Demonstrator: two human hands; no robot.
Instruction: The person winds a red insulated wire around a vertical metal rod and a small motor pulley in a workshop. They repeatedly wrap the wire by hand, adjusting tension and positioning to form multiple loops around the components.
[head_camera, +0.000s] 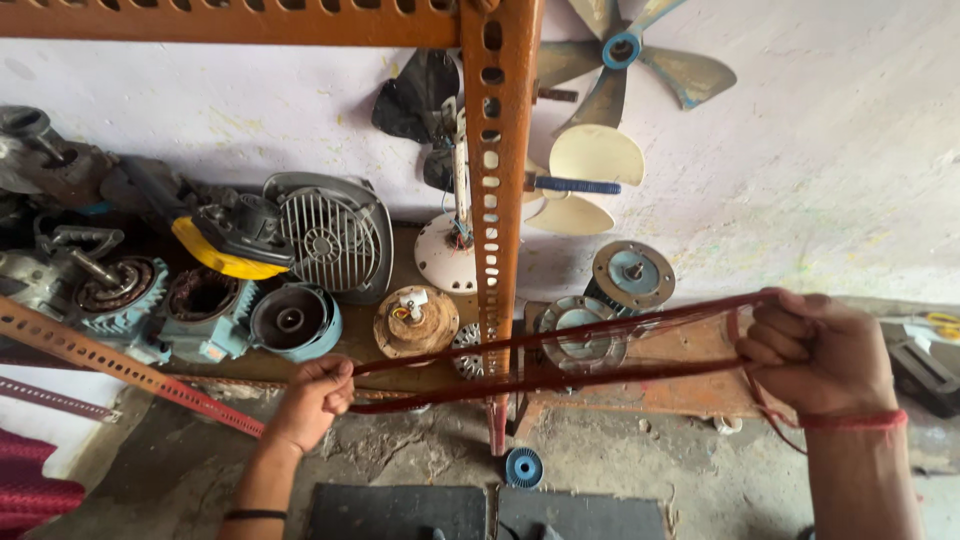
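The left hand (318, 392) and right hand (815, 352) were each closed around an end of a stretched reddish wire loop (560, 355). An orange slotted upright (497, 200) hid part of the fan motors (415, 320) behind.

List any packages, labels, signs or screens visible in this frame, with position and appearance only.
None can be made out: no package, label, sign or screen.
What fills the view instead is the left hand and right hand stretching a dark red wire loop in front of an orange slotted post, with motor parts along the wall.
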